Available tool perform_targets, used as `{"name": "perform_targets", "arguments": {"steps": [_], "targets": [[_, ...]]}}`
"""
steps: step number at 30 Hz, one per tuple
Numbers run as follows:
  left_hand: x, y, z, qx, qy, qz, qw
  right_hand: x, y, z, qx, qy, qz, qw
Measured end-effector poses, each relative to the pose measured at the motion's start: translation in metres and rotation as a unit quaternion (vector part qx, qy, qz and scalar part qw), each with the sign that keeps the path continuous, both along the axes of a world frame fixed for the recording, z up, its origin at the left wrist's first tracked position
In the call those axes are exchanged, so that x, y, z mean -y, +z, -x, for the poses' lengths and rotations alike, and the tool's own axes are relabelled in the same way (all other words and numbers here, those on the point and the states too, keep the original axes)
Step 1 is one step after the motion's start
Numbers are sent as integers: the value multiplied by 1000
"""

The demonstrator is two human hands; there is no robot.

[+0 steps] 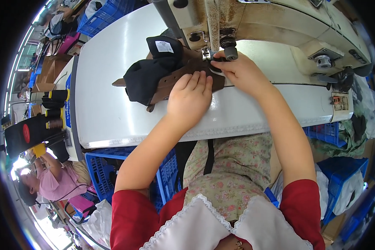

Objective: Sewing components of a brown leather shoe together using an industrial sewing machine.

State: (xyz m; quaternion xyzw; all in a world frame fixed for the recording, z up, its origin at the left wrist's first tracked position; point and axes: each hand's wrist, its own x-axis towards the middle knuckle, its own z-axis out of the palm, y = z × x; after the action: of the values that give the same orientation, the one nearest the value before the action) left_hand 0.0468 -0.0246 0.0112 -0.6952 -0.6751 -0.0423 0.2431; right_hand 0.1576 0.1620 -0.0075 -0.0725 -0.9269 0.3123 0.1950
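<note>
On the white bed of a sewing machine (275, 27) lies a brown shoe upper (164, 86) with a black fabric lining (142, 81). A white label (164, 46) shows on its raised black part. My left hand (189, 100) rests flat on the brown piece, fingers stretched toward the needle area. Close by the metal presser foot (206, 53), my right hand (242, 74) has its thumb and index finger pinched together at the edge of the work. What sits between those fingertips is too small to make out. The upper's far edge runs under the machine head.
Blue crates (98, 171) stand below the table's front edge, and another blue crate (343, 179) is at the right. Thread spools (56, 100) stand beyond the table's left end. A co-worker in a pink top (60, 181) sits at the far left.
</note>
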Motion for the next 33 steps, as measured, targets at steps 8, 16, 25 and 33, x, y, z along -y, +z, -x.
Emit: {"name": "perform_targets", "arguments": {"steps": [8,16,25,33], "targets": [[-2,3,1,-6,-12,10,1000,-3,0,0,-25,5,-6,1000],[-2,3,1,0,-16,1,1000,-2,-4,-1,-24,-5,11,1000],[-4,2,-2,-28,9,6,1000,-3,-1,-3,-20,3,0,1000],[-4,3,-1,-25,2,-1,1000,0,2,-3,-23,3,-13,1000]]}}
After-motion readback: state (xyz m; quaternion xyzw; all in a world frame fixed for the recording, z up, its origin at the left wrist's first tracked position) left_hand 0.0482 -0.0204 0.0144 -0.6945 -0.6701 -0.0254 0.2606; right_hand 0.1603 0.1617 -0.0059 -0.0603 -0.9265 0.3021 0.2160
